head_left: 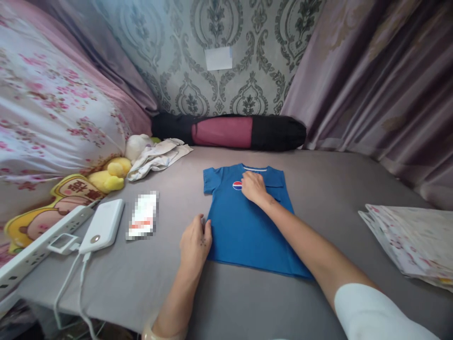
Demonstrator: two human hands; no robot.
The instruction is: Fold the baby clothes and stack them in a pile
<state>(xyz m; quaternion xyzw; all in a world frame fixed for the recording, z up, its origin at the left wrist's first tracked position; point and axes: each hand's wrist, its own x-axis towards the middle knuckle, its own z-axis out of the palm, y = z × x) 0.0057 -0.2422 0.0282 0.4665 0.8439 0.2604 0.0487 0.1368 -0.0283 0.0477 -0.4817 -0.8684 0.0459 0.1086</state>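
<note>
blue and flat, the shirt (244,236) lies on the grey sheet (339,198), collar (255,169) at the far end and hem (262,270) near, probably so both sides are within easy reach. one sleeve (213,180) sticks out at the left; at the right a flap (275,180) of blue cloth lies over the upper front, seemingly the other sleeve turned in. the right hand (254,187) is on the upper front, between logo (237,185) and flap, fingers bent down, perhaps to press or straighten the cloth; whether they pinch it, i cannot tell. the left hand (196,238) is at the shirt's left edge above the hem, loosely curled, maybe to steady that side; its fingertips are partly hidden, so i cannot tell if it grips. the power bank (102,224) sits beside the power strip (46,250), likely for the wiring. the folded cloth (417,241) lies well apart at the right, seemingly out of the way.
</note>
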